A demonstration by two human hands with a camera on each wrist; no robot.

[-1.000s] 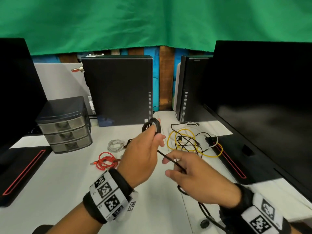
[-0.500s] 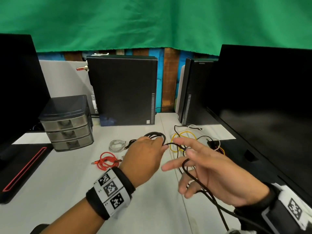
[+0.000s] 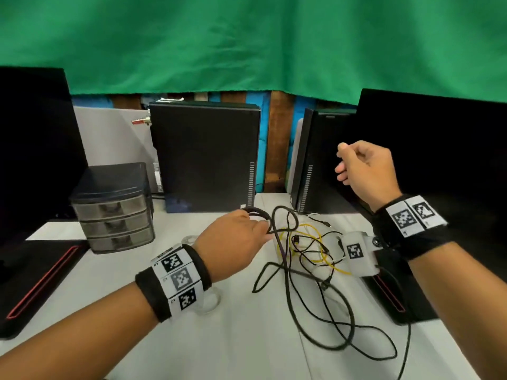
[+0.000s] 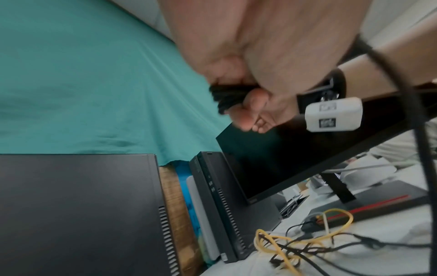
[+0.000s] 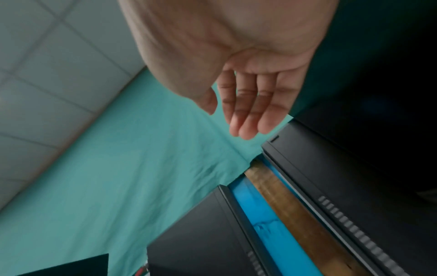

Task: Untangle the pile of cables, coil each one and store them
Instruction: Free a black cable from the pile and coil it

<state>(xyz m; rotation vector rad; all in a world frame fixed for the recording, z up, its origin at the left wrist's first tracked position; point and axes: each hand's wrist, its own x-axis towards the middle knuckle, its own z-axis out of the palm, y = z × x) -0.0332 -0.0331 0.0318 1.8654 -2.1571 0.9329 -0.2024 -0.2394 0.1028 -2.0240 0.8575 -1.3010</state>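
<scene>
Coil (image 3: 256,212) of black cable gripped in left hand (image 3: 233,242), fingers curled round the bundled loops, just above the worktop (image 3: 137,338); same grip plain in the left wrist view, loops (image 4: 227,97) bunched under the thumb. Loose tail of that cable (image 3: 315,305) trailing off the coil, sprawling in wide slack loops over the worktop toward the near edge. Tangle just right of the left hand: yellow cable (image 3: 310,242) looped through thin black leads (image 3: 304,250), a white lead barely showing among them. Right hand (image 3: 365,168) raised well above the tangle, in front of the right monitor (image 3: 439,160), grasping nothing; fingers (image 5: 250,112) loosely extended and together in the right wrist view, slightly curled from the head view. White marker block (image 3: 359,253) hanging below the right wrist over the tangle. Marker bands on both wrists.

Left of the coil, grey drawer unit (image 3: 115,212) with three drawers, standing on the worktop. Behind, two black PC towers (image 3: 205,157) upright, the second (image 3: 318,165) beside the right monitor. Left monitor (image 3: 35,149) at the far left, its base with a red stripe (image 3: 41,283) on the worktop. Green cloth (image 3: 247,42) hung across the back.
</scene>
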